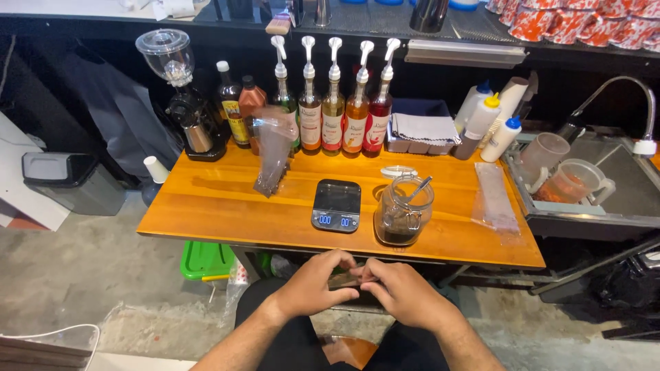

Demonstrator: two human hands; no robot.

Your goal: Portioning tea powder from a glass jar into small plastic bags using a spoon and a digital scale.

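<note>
Two hands, left hand (313,283) and right hand (402,292), each grip pinching small clear packet (345,279), below wooden table (227,206)

Glossy varnished wood on the table (227,206), orange and streaked. Clear glass for the jar (403,213), with a metal spoon (419,188) inside. Smooth black plastic on the scale (336,205), faintly reflective. Thin, shiny, crinkled clear plastic in the standing bag (273,148), the flat bag (496,199) and the small packet (346,277) between left hand (313,285) and right hand (402,292). Glass syrup bottles (333,113) topped by white plastic pumps. Rough, matt concrete floor (75,275).
</note>
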